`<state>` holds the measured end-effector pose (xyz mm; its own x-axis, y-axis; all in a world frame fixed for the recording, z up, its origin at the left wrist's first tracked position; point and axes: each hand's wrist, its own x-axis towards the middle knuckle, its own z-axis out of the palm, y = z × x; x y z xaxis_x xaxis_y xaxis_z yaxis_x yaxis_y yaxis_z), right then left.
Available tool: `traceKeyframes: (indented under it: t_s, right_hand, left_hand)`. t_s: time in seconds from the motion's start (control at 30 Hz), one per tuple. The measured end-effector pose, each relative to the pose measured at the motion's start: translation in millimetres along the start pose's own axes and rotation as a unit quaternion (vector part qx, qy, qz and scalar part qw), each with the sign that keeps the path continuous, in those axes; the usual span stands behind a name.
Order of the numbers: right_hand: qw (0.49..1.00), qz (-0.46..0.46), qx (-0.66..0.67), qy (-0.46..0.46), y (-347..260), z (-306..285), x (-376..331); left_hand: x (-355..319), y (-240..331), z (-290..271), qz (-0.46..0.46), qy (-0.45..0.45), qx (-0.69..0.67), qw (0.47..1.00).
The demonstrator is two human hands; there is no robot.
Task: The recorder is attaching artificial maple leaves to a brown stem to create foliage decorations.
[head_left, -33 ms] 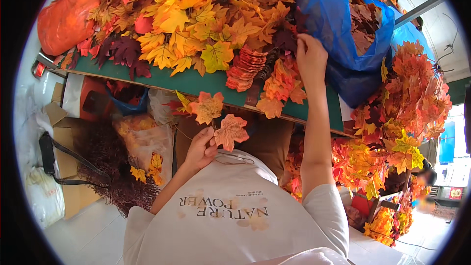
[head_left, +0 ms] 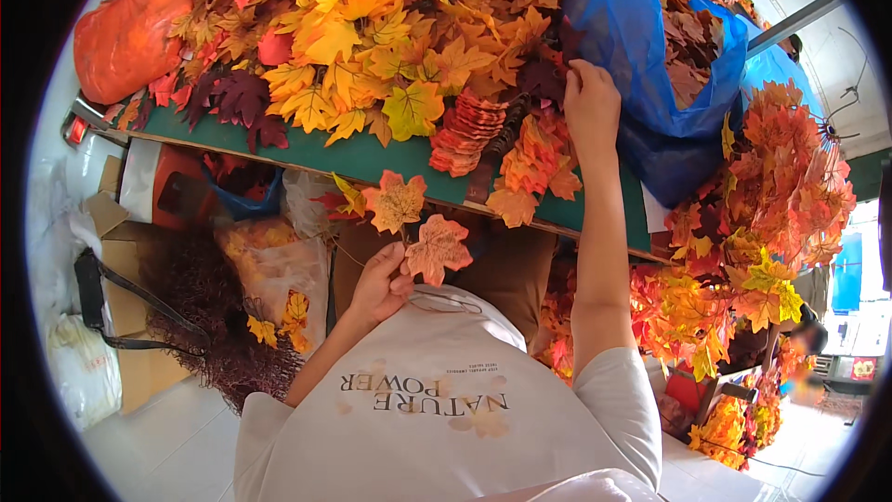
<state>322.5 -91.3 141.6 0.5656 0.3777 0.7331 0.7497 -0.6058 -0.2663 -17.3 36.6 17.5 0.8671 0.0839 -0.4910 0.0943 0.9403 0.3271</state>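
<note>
My left hand (head_left: 383, 281), in front of my chest, pinches a sprig of artificial maple leaves. One peach-orange leaf (head_left: 397, 202) points up from the fingers, and a pinker one (head_left: 437, 249) leans to the right. On the table my right hand (head_left: 593, 104) reaches out beside the blue plastic bag (head_left: 613, 14), its fingers drawn together by some dark purple leaves (head_left: 542, 81). Whatever sits between those fingertips is too small to make out. Nearer the edge lie a stack of red-orange leaves (head_left: 465, 133) and a bunch of orange leaves (head_left: 532, 163).
Heaped yellow and orange leaves (head_left: 372, 37) cover much of the green table (head_left: 334, 160). An orange bag (head_left: 127, 37) stands at its far left. Leaf garlands (head_left: 780, 167) hang at the right. Below, to the left, are dark twiggy stems (head_left: 204, 316) and a cardboard box (head_left: 121, 288).
</note>
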Motion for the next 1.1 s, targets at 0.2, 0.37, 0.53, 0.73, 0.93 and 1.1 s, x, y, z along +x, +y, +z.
traceKeyframes:
  t_s: [0.2, 0.37, 0.53, 0.73, 0.93, 1.1]
  right_hand:
    - [0.952, -0.010, -0.214, -0.217, 4.8, 32.0, 8.0]
    - [0.946, -0.065, -0.285, -0.143, 9.0, 32.6, 8.3]
    - [0.952, -0.090, -0.291, -0.023, -1.4, -6.5, 6.9]
    - [0.949, 0.239, 0.198, 0.052, -14.4, -61.0, -16.6]
    - [0.808, 0.174, 0.547, 0.135, -0.7, -71.6, -40.8]
    - [0.543, 0.178, 0.821, -0.009, -57.6, -74.0, -62.6]
  left_hand:
    - [-15.6, 7.1, 17.1, 0.074, -0.121, -0.017, 0.990]
    - [3.8, 23.3, 23.0, 0.135, -0.091, 0.096, 0.982]
    - [-6.3, 53.6, -1.3, 0.295, 0.049, 0.191, 0.935]
    - [-61.2, 114.6, -62.2, 0.386, 0.181, 0.184, 0.886]
    - [-84.0, 118.8, -50.0, 0.393, 0.219, 0.322, 0.833]
    - [-92.0, 115.0, -63.4, 0.262, 0.294, 0.473, 0.788]
